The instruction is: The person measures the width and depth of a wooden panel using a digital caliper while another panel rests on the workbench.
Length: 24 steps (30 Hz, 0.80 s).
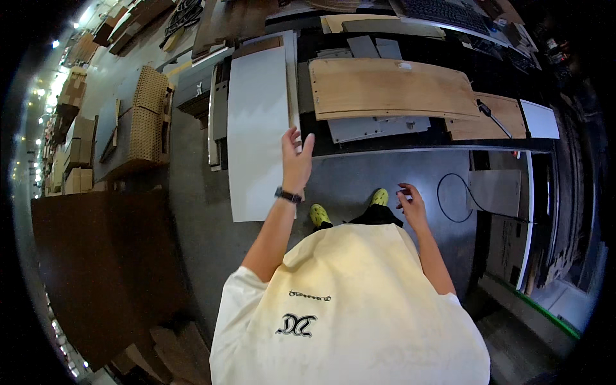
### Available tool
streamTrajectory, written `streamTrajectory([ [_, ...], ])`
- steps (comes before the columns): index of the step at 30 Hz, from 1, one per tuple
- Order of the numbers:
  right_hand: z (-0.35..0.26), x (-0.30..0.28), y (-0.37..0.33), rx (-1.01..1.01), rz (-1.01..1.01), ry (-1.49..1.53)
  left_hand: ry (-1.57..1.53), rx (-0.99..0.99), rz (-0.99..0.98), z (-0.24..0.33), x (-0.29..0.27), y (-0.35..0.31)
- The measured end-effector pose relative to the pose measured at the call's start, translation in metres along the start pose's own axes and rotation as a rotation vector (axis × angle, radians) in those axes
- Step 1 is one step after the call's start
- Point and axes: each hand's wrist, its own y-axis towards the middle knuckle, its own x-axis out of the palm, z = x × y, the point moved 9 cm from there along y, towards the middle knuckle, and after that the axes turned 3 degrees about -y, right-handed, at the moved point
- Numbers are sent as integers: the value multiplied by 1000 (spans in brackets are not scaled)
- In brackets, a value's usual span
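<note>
My left hand (297, 163), with a dark watch on its wrist, is at the right edge of a long white panel (258, 128). Its thumb and fingers stand apart, and whether they touch the panel's edge I cannot tell. Narrower boards (292, 83) lie along that same edge, just beyond the fingertips. Lower and to the right, my right hand (412, 204) hangs over the floor with loosely bent, separated fingers and nothing in it. A curved wooden board (391, 88) rests on the dark workbench ahead, on top of grey panels (378, 129).
A black-handled tool (493, 117) lies by another wooden board (487, 130) at the bench's right. A keyboard (446, 14) sits at the back. To the left are stacked corrugated sheets (149, 115) and a large brown surface (106, 263). A black cable (439, 192) loops at right.
</note>
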Motion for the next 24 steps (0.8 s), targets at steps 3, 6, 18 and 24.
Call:
streamTrajectory([
  [3, 4, -54, 12, -51, 36, -14, -12, -130, 11, -17, 48, 41],
  [6, 30, -122, 25, -6, 139, 47, -37, -236, 2, -16, 76, 65],
  [18, -13, -345, 164, -248, 687, -278, -53, -463, 16, -34, 92, 79],
  [24, -9, -334, 234, -109, 653, -256, -51, -490, 79, -42, 85, 83],
])
